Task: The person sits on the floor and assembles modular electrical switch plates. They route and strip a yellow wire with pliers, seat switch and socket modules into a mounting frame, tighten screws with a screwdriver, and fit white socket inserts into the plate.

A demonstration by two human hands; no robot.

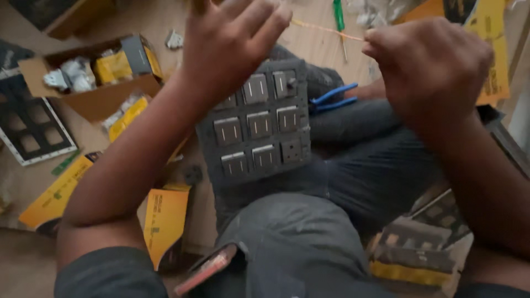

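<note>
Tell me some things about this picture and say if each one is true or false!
1. Both hands, left hand and right hand, pull a thin yellow wire tight between them. True.
2. The grey switch panel rests on the person's lap. True.
3. The pliers have red handles. False: they are blue.
4. The cardboard box lies right of the panel. False: it lies on the left.

Pale wooden floor [165, 22] strewn with yellow cartons [165, 218] and an open cardboard box [94, 99].
</note>
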